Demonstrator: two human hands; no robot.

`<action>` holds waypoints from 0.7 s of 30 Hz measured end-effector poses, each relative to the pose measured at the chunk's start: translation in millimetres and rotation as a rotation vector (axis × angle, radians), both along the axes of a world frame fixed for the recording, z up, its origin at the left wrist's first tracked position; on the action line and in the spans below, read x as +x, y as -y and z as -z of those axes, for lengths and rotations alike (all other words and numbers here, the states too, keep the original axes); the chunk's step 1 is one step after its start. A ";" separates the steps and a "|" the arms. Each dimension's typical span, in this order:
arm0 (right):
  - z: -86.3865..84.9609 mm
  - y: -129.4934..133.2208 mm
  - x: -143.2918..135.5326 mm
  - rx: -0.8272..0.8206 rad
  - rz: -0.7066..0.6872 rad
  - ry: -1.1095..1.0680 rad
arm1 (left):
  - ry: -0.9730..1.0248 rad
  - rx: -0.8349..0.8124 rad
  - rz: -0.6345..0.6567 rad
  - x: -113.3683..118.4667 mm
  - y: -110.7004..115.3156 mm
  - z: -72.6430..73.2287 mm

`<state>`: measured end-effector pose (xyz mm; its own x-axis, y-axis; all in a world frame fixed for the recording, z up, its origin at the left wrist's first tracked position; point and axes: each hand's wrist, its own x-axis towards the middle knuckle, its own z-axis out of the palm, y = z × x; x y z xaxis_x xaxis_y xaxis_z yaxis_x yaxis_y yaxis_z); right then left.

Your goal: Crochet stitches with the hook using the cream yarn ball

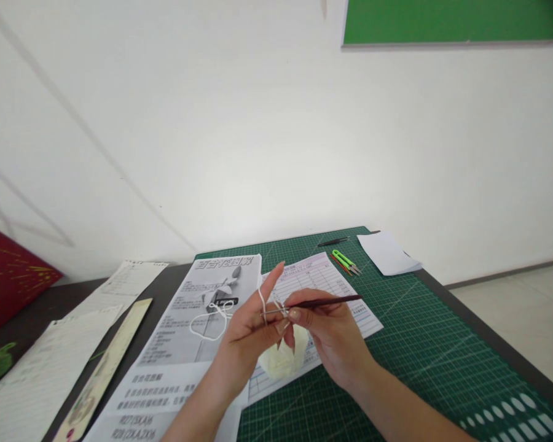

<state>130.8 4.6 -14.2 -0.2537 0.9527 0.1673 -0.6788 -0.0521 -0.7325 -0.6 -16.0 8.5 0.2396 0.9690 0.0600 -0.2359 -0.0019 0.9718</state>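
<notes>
A crochet hook [325,302] with a dark red handle and a thin metal shaft is pinched in my right hand [334,334], its tip pointing left. White yarn [262,298] runs over the raised index finger of my left hand [246,331]. The thumb and other fingers of that hand close on the yarn beside the hook's shaft. Both hands meet at the small loops, partly hidden by the fingertips. Below them a pale cream yarn ball [283,359] rests on a printed form. A loose strand of yarn [207,337] curls over the printed sheet on the left.
A green cutting mat [424,344] covers much of the dark table. Green thread snips [343,259], dark tweezers [334,242] and a white paper [389,253] lie toward the back right. A printed pattern sheet [166,374], a ruler [105,362] and handwritten pages [41,380] lie left.
</notes>
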 end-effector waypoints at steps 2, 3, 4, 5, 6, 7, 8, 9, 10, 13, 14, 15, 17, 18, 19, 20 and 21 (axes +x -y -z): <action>0.3 -0.4 0.1 -0.005 0.005 0.011 | -0.014 0.000 -0.036 1.3 0.6 -0.8; 0.3 -0.8 0.3 -0.008 0.003 0.017 | -0.029 0.002 -0.058 2.1 1.1 -1.3; 0.4 -1.2 0.6 -0.012 -0.003 0.027 | -0.049 0.002 -0.078 2.9 1.7 -1.9; 0.6 -1.7 0.9 -0.015 -0.007 0.037 | -0.070 -0.002 -0.096 3.8 2.3 -2.5; 0.8 -2.2 1.4 -0.020 -0.010 0.047 | -0.091 -0.007 -0.110 4.6 2.9 -3.0; 1.2 -2.9 1.8 -0.027 -0.011 0.057 | -0.112 -0.010 -0.121 5.4 3.3 -3.4; 1.6 -3.5 2.3 -0.035 -0.009 0.063 | -0.133 -0.009 -0.129 6.2 3.7 -3.6; 1.9 -4.2 2.8 -0.042 -0.008 0.065 | -0.158 -0.008 -0.134 6.9 3.9 -3.5; 2.3 -4.9 3.2 -0.049 -0.014 0.061 | -0.188 -0.008 -0.139 7.4 3.9 -3.1; 2.0 -6.5 4.5 -0.076 -0.057 0.040 | -0.288 0.003 -0.158 7.4 3.2 -0.4; 1.5 -6.7 4.9 -0.089 -0.073 0.030 | -0.308 0.016 -0.161 6.5 2.6 1.1; 0.9 -6.7 5.1 -0.099 -0.091 0.019 | -0.314 0.037 -0.155 4.9 1.7 2.7; -0.4 -6.0 5.3 -0.093 -0.135 -0.002 | -0.289 0.096 -0.096 0.0 -0.4 6.0; -0.9 -5.5 5.3 -0.076 -0.158 -0.004 | -0.269 0.124 -0.048 -3.1 -1.5 7.4; -1.3 -5.0 5.2 -0.054 -0.176 0.001 | -0.255 0.147 0.005 -6.3 -2.5 8.3; -1.6 -4.6 5.1 -0.033 -0.187 0.010 | -0.246 0.162 0.055 -9.3 -3.4 8.6; -1.9 -4.3 5.1 -0.019 -0.191 0.016 | -0.239 0.168 0.101 -12.0 -4.2 8.3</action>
<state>135.9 8.9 -12.4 -0.4329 0.8898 0.1441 -0.6432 -0.1930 -0.7410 -12.6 -11.9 0.2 0.3609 0.9208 0.1479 -0.0077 -0.1557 0.9878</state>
